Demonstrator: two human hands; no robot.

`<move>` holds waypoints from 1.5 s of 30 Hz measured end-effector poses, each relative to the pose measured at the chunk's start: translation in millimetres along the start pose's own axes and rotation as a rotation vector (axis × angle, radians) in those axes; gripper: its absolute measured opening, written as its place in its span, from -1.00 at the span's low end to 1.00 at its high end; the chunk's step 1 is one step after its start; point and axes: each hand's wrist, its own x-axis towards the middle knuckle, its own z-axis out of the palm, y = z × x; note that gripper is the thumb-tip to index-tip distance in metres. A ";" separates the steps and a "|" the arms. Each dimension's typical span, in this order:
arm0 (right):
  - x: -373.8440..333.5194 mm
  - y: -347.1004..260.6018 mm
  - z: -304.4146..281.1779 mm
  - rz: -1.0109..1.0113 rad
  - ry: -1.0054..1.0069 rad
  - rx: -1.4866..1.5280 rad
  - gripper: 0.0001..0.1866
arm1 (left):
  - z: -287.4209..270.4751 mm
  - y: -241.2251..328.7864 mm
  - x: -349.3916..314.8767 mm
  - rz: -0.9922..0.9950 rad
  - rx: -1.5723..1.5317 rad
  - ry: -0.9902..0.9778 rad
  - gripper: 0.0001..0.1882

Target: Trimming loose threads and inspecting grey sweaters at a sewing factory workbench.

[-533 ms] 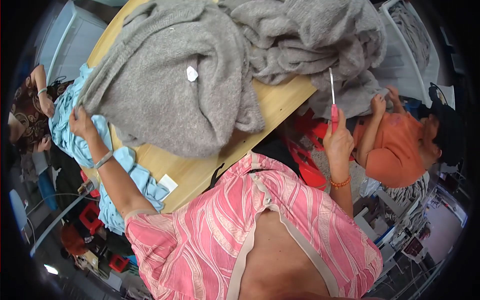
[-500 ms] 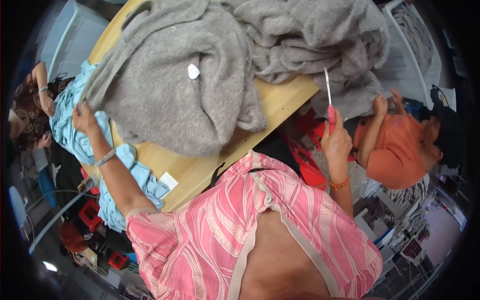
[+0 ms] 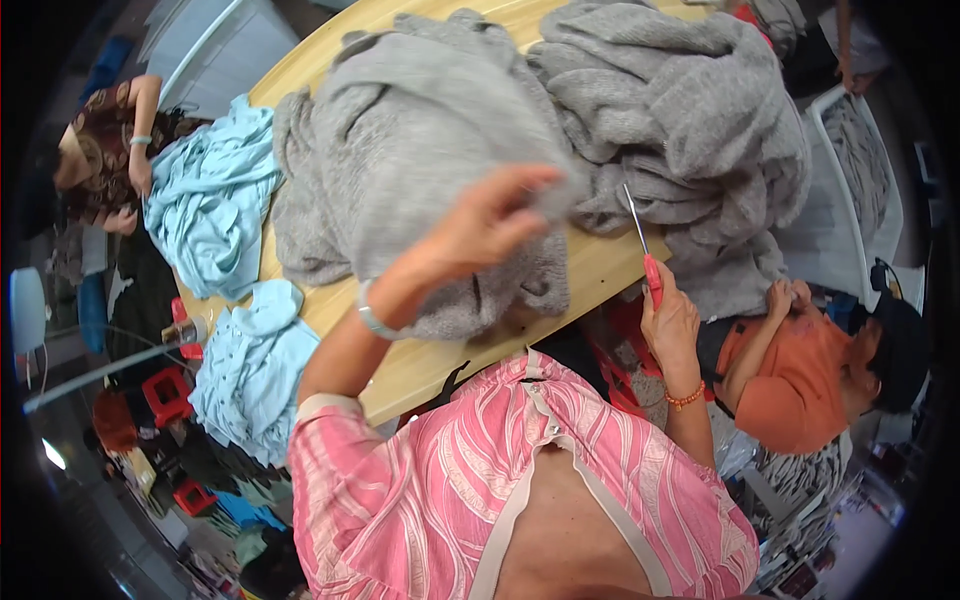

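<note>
A grey knit garment (image 3: pixel 420 130) lies heaped over the middle of the pale wooden table (image 3: pixel 430 365). My left hand (image 3: pixel 490 225) is over its right part, blurred by motion; fingers and thumb seem to pinch its cloth, which is smeared there too. My right hand (image 3: pixel 670 320) stays off the table's near edge, closed around the red handle of a slim tool (image 3: pixel 641 225) with a long, thin metal shaft. Its exact kind does not show. The shaft points up toward a second grey knit pile (image 3: pixel 680 110) at the right.
Light blue garments (image 3: pixel 215 200) lie along the table's left side. Someone in orange (image 3: pixel 790 385) sits at the right, hands by hanging grey cloth. Another person in brown (image 3: pixel 110 130) works at far left. A white bin (image 3: pixel 880 225) with grey pieces stands far right; red stools (image 3: pixel 165 395) are lower left.
My left hand has swung right from the garment's left edge, and cloth has turned over with it. The white tag is out of sight. My right hand still holds the red-handled tool, now lower in view.
</note>
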 end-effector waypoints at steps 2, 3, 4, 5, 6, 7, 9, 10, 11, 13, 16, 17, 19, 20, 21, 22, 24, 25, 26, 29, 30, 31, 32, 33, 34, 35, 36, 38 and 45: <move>2.0 -7.2 -2.9 0.001 -0.013 0.050 -0.55 | 16.2 -15.7 -7.0 0.111 0.134 -0.139 -0.48; 5.0 -8.7 -3.2 -0.002 -0.014 0.051 -0.55 | 14.2 -18.7 -13.0 0.111 0.135 -0.136 -0.48; 8.1 -10.1 -5.4 0.006 -0.044 0.080 -0.55 | 8.7 -19.6 -21.4 0.100 0.223 -0.058 -0.49; 11.4 -11.5 -6.4 0.013 -0.076 0.110 -0.54 | 1.2 -21.6 -31.4 0.088 0.311 0.023 -0.50; 16.2 -14.8 -10.1 0.013 -0.070 0.106 -0.54 | -10.0 -28.9 -43.7 0.055 0.435 0.196 -0.49; 24.0 -19.1 -9.1 -0.045 -0.078 0.144 -0.54 | -23.7 -43.0 -61.1 0.015 0.564 0.374 -0.49; 39.4 -27.6 -9.2 -0.094 -0.079 0.167 -0.53 | -47.9 -75.4 -94.1 -0.006 0.912 0.697 -0.45; 47.2 -34.2 -10.5 -0.104 -0.145 0.258 -0.52 | -54.9 -84.3 -113.4 -0.089 0.981 0.784 -0.45; 55.0 -41.0 -7.9 -0.123 -0.219 0.353 -0.51 | -57.3 -92.7 -136.4 -0.179 1.056 0.876 -0.45; 71.6 -54.1 -7.1 -0.211 -0.224 0.328 -0.50 | -54.1 -113.7 -170.6 -0.291 0.802 0.875 -0.48; 113.4 -79.8 1.0 -0.380 -0.215 0.388 -0.47 | -41.6 -128.9 -185.8 -0.295 -0.016 0.743 -0.62; 126.5 -95.9 0.5 -0.434 -0.229 0.379 -0.47 | -30.9 -126.8 -185.9 -0.314 -0.101 0.718 -0.67; 150.4 -119.8 5.3 -0.484 -0.275 0.382 -0.48 | 5.2 -101.3 -165.7 -0.306 -0.146 0.620 -0.75; 162.0 -137.3 3.0 -0.502 -0.276 0.373 -0.48 | 20.9 -84.9 -151.9 -0.278 -0.098 0.555 -0.77; 169.1 -154.7 -6.8 -0.465 -0.318 0.397 -0.50 | 36.3 -73.5 -139.5 -0.304 -0.145 0.378 -0.77; 178.5 -170.5 -8.0 -0.431 -0.370 0.427 -0.51 | 47.3 -62.8 -130.9 -0.336 -0.185 0.208 -0.77; 203.6 -189.6 -6.9 -0.433 -0.363 0.376 -0.54 | 54.4 -23.5 -109.3 -0.435 -0.333 -0.162 -0.78; 214.2 -201.0 -5.1 -0.484 -0.285 0.274 -0.52 | 58.0 -38.6 -111.5 -0.360 -0.389 -0.209 -0.81; 220.5 -211.8 -3.7 -0.532 -0.204 0.176 -0.50 | 55.7 -49.0 -115.6 -0.360 -0.387 -0.199 -0.81; 244.5 -262.2 -2.8 -0.577 -0.089 0.063 -0.38 | 9.9 -91.2 -121.2 -0.342 -0.565 0.705 -0.76; 256.0 -278.4 2.1 -0.580 -0.095 0.034 -0.35 | -7.2 -109.2 -118.8 -0.297 -0.495 0.968 -0.72; 269.6 -291.2 9.2 -0.575 -0.082 0.040 -0.35 | -15.8 -106.9 -109.0 -0.291 -0.486 0.958 -0.72; 285.5 -303.2 21.5 -0.591 -0.078 0.030 -0.33 | -22.7 -102.2 -98.0 -0.277 -0.549 1.009 -0.70; 295.3 -319.5 37.6 -0.619 -0.089 0.027 -0.31 | -28.3 -100.5 -92.4 -0.268 -0.608 1.077 -0.66; 298.3 -335.5 44.5 -0.619 -0.085 0.032 -0.31 | -27.9 -100.5 -84.6 -0.266 -0.601 1.076 -0.66; 300.3 -351.5 51.0 -0.540 -0.210 -0.005 -0.32 | -25.6 -100.8 -75.9 -0.237 -0.556 1.040 -0.64; 302.8 -361.2 57.6 -0.458 -0.335 -0.044 -0.33 | -25.3 -101.2 -68.2 -0.208 -0.512 1.003 -0.62; 306.5 -361.8 85.6 -0.478 -0.316 -0.015 -0.40 | -34.6 -91.1 -57.7 -0.179 -0.582 0.987 -0.59; 328.7 -322.4 100.8 -0.424 -0.266 0.090 -0.71 | -64.6 -48.0 -104.9 -0.042 0.166 1.226 -0.62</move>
